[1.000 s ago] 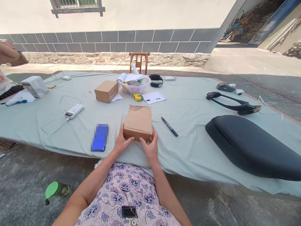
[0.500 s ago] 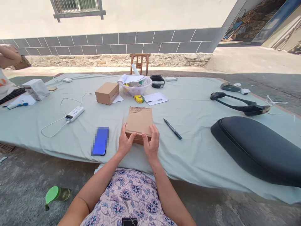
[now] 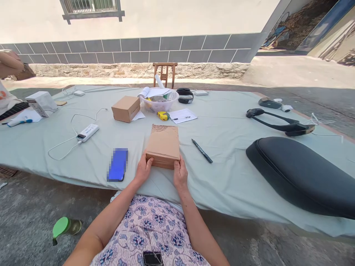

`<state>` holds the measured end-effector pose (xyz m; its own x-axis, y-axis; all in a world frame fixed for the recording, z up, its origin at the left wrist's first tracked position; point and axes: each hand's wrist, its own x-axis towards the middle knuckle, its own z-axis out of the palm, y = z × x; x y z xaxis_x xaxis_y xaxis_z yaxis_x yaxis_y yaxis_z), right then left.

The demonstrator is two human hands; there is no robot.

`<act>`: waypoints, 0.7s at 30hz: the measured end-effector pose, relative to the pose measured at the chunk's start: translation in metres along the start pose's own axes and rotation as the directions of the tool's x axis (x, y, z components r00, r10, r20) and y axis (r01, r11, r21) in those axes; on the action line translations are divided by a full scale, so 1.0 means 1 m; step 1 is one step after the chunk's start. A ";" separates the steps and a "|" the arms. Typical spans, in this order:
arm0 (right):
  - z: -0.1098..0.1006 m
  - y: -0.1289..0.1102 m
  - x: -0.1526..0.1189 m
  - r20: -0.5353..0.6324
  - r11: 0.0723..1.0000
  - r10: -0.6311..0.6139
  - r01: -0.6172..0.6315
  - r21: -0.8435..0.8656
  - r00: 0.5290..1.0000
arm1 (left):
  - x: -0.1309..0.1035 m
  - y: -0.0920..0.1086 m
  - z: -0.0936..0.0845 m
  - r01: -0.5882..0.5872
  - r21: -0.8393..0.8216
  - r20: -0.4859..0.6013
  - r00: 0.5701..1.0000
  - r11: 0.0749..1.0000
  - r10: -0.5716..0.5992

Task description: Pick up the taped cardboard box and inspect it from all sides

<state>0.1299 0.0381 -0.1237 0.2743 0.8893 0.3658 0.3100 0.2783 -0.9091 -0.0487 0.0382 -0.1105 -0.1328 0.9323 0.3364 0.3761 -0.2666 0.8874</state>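
Note:
A closed brown cardboard box [image 3: 163, 142] with dark scribbled lines at its far edge rests on the cloth-covered table in front of me. My left hand [image 3: 144, 168] grips its near left corner, thumb against the front face. At the near right corner my right hand [image 3: 181, 173] holds it the same way, fingers along the side. To the right of the box lies a black marker [image 3: 202, 150]. A phone [image 3: 118, 164] with a blue, pixelated screen lies left of my left hand.
Beyond the box stand another cardboard box [image 3: 125, 109], a yellow tape measure [image 3: 163, 116], paper with a pen [image 3: 183, 115] and a filled plastic basket [image 3: 159, 104]. A white power bank [image 3: 88, 133] lies left, a large black padded seat [image 3: 302, 175] right. Another person's arm [image 3: 11, 64] shows far left.
My thumbs have moved from the lid's near edge down and apart to the front corners. Both hands now hold the box lower, at its sides. The box stays in about the same place.

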 end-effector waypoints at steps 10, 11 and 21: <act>-0.004 -0.007 -0.001 -0.010 0.998 -0.021 0.022 0.057 1.000 | 0.000 -0.001 -0.003 0.006 -0.041 -0.030 1.000 0.999 -0.008; -0.005 -0.008 -0.002 -0.004 0.996 -0.047 0.048 0.080 0.999 | 0.000 -0.003 -0.004 0.021 -0.054 -0.068 0.997 0.998 -0.025; 0.000 -0.018 -0.014 0.166 0.885 -0.457 0.465 -0.014 0.874 | 0.000 -0.010 -0.008 0.119 -0.126 -0.229 0.962 0.985 -0.146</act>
<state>0.1205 0.0209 -0.1128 -0.0530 0.7101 0.7021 0.4147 0.6552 -0.6314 -0.0592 0.0388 -0.1168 -0.3930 0.8800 0.2666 0.2389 -0.1822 0.9538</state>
